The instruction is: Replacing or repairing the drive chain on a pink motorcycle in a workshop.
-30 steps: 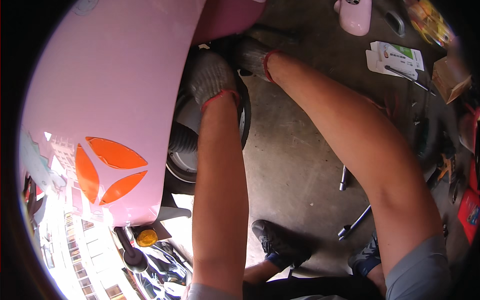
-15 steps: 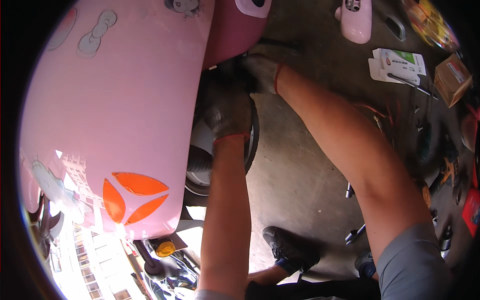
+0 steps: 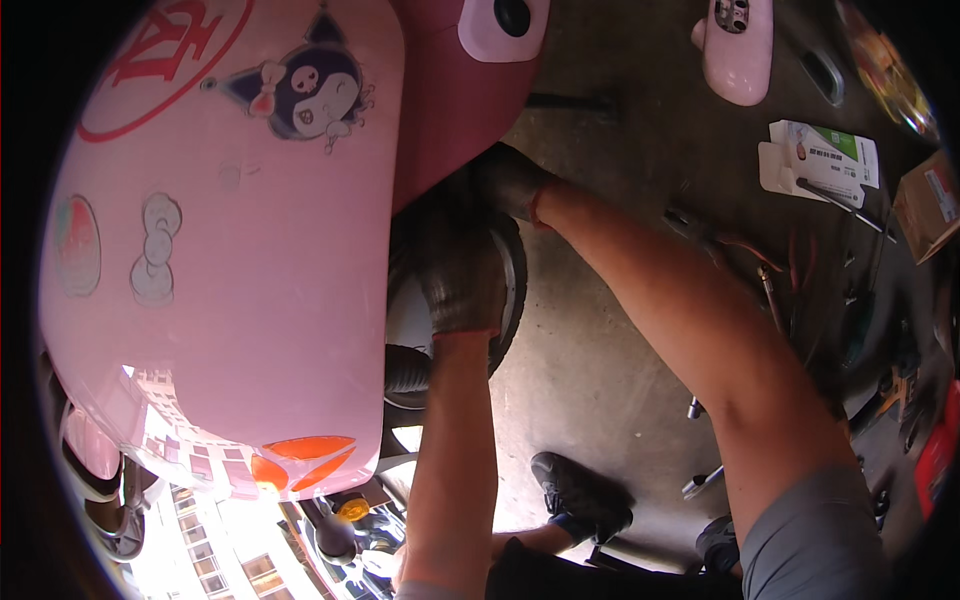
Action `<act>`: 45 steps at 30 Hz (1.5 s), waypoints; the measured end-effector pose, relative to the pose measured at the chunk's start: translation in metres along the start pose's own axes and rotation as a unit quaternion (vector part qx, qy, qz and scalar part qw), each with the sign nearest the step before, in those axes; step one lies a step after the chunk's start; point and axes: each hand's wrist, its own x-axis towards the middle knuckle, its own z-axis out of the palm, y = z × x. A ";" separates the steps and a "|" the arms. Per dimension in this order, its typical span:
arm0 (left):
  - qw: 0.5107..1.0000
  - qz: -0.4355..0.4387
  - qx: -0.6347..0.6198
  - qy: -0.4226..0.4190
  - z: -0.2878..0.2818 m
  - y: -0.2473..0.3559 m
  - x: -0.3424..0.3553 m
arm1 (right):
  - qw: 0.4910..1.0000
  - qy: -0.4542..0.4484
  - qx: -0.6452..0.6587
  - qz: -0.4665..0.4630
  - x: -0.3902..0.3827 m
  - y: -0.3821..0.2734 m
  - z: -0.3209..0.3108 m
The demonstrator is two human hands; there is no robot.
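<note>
- Wearing dark shoes (image 3: 580, 498) on the concrete floor (image 3: 590, 370), with a metal socket tool (image 3: 705, 484) lying just beside the right one.
- Reaching with the left hand (image 3: 465, 285), in a grey knit glove with red cuff, past the right edge of the pink body panel (image 3: 250, 330), over the wheel (image 3: 515, 290); cannot tell finger spread or grip in the deep shadow.
- Finding that wheel beside the same edge, partly covered, with a black ribbed boot (image 3: 408, 370) before it.
- Reaching with the right hand (image 3: 510, 185), gloved alike, under the lower edge of the darker pink panel (image 3: 465, 115); again cannot tell finger opening or anything held.
- Beyond the right forearm, can see pliers (image 3: 688, 222) on the floor.
- Farther off, can see a flattened white-and-green carton (image 3: 785, 170), with a slim metal rod (image 3: 845, 208) across its near right corner.
- Beside it, can see a brown cardboard box (image 3: 925, 205), contents hidden.
- Farthest, can see a pink housing (image 3: 738, 75) with metallic pieces in its opening.
</note>
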 end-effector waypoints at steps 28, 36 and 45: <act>0.991 0.091 0.095 0.025 0.005 -0.013 -0.013 | 0.966 -0.004 -0.185 0.179 -0.016 -0.057 -0.007; 0.999 0.014 0.003 -0.040 0.027 -0.018 -0.024 | 0.949 -0.058 -0.201 0.235 -0.029 -0.061 -0.007; 0.991 0.111 -0.002 0.069 0.011 -0.004 -0.014 | 0.924 -0.049 -0.350 -0.148 -0.038 -0.022 -0.029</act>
